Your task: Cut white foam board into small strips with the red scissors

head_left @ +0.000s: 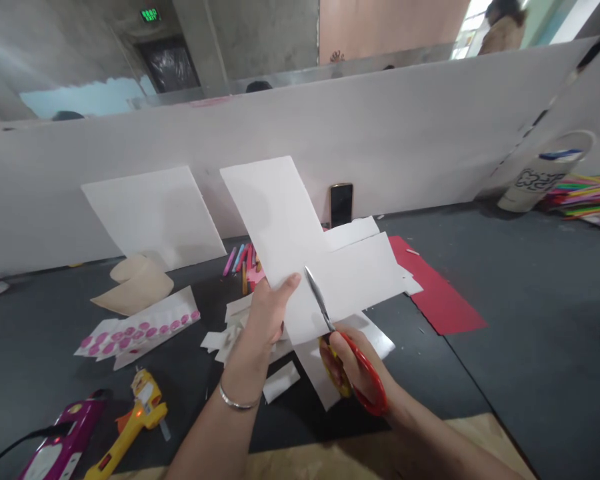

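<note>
My left hand [273, 308] grips a sheet of white card [283, 220] by its left edge, thumb on top and fingers underneath. The card is raised and tilted above the dark table. In my right hand [357, 363] is a pair of scissors [373, 383] with red and yellow handles, my fingers through the loops. Their blades lie at the card's lower part, pointing up and away, just right of my left thumb. Whether the blades are parted I cannot tell. Behind the card lie more white card pieces [370, 263] and white scraps [283, 381].
Left are a yellow glue gun [143, 407], a purple power strip [63, 433], dotted paper [140, 333], a beige curled piece [135, 287] and a leaning white board [155, 213]. Markers [239, 260], a phone [341, 203] and red card [443, 293] lie beyond. A white partition [405, 127] bounds the back.
</note>
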A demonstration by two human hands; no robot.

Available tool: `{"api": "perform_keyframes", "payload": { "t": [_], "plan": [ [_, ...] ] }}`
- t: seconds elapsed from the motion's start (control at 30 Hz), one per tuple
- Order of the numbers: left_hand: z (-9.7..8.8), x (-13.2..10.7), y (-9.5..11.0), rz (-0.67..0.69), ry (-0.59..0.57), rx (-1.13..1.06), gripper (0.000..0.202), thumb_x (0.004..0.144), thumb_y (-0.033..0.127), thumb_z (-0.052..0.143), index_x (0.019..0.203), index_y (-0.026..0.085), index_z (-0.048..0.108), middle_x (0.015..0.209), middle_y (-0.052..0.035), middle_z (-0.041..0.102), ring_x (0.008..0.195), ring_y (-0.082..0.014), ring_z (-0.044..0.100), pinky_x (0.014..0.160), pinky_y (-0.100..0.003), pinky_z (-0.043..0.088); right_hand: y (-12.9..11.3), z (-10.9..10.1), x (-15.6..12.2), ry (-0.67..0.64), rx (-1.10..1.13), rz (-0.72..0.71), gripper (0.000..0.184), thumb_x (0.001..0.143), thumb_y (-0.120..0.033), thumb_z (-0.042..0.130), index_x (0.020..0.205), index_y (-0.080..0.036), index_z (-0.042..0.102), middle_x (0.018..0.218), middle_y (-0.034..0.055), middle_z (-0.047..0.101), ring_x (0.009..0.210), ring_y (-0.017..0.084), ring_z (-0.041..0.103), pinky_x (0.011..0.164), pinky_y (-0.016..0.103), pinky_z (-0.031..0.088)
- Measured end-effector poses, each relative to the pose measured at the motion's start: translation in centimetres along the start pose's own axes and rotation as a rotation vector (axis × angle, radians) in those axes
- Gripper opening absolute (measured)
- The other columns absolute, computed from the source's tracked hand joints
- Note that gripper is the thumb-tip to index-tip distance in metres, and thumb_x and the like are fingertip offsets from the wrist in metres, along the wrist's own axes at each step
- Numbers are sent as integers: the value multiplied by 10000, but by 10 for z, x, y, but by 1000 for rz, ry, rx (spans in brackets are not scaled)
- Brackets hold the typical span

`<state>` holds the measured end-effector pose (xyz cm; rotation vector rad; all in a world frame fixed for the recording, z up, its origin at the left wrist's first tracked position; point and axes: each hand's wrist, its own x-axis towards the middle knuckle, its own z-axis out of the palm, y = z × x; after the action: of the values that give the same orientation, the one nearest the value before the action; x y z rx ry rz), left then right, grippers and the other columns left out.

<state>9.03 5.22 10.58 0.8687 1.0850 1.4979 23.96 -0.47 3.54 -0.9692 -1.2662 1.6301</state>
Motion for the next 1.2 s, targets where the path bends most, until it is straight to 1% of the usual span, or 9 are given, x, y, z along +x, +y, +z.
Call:
{"api": "perform_keyframes", "payload": {
  "t": [0.1, 0.23, 0.33, 0.43, 0.53, 0.63, 0.87, 1.0, 1.2],
  "plan": [
    [1, -2, -1, 5, -9, 6, 559, 662, 318, 867, 1177, 173, 706, 1091, -115, 778, 1002, -282, 726, 891, -383, 571, 2, 1, -1, 18, -65, -26, 586, 865, -772, 461, 648, -229, 417, 464, -73, 397, 380, 81, 374, 376, 220, 309],
    [3, -3, -1, 31, 0, 15, 621, 654, 319, 871, 1231, 196, 678, 1100, -108, 776, 1025, -287, 720, 913, -394, 562, -2, 0, -2, 54, -187, -40, 571, 895, -741, 438, 627, -236, 415, 449, -58, 406, 393, 95, 385, 380, 227, 313],
    [3, -3, -1, 40, -18, 13, 629, 667, 325, 864, 1247, 191, 662, 1128, -111, 768, 1056, -297, 710, 908, -393, 563, -7, -2, -2, 62, -269, -70, 561, 898, -719, 451, 611, -238, 425, 439, -49, 405, 405, 107, 403, 392, 233, 313],
    [2, -2, -2, 42, -29, 6, 601, 674, 330, 860, 1224, 177, 671, 1140, -116, 764, 1048, -301, 713, 897, -391, 567, -9, -5, 0, 65, -314, -81, 550, 861, -722, 506, 611, -238, 435, 438, -45, 407, 418, 116, 407, 402, 239, 304],
    [2, -1, -4, 40, -35, -4, 565, 673, 325, 859, 1186, 157, 693, 1128, -125, 766, 1037, -302, 717, 916, -401, 560, -9, -9, 2, 37, -314, -82, 552, 802, -748, 555, 627, -237, 442, 467, -42, 429, 438, 119, 403, 419, 246, 306],
    [2, -1, -5, 44, -23, -5, 544, 669, 314, 860, 1164, 146, 709, 1141, -135, 761, 1064, -308, 708, 939, -409, 553, -8, -10, 2, 21, -290, -73, 540, 804, -745, 543, 658, -232, 457, 509, -42, 441, 465, 119, 403, 444, 249, 317],
    [3, -2, -7, 45, -37, 11, 531, 690, 324, 850, 1184, 190, 709, 1127, -112, 767, 1076, -305, 704, 938, -409, 555, -11, -7, 1, 90, -353, -48, 427, 868, -610, 533, 678, -229, 487, 471, -47, 418, 452, 125, 400, 439, 240, 303],
    [4, -3, -8, 45, -40, 2, 498, 694, 323, 848, 1156, 191, 719, 1110, -110, 772, 1070, -307, 704, 930, -412, 556, -12, -7, 1, 115, -388, -52, 457, 866, -608, 544, 621, -236, 442, 440, -46, 403, 427, 116, 389, 418, 234, 282],
    [5, -2, -9, 34, -40, 24, 388, 700, 338, 835, 1036, 164, 746, 1106, -121, 771, 1065, -304, 703, 920, -400, 551, -7, -8, 3, 159, -373, -48, 517, 823, -668, 587, 594, -241, 405, 427, -46, 378, 428, 117, 374, 406, 241, 255]
  ]
}}
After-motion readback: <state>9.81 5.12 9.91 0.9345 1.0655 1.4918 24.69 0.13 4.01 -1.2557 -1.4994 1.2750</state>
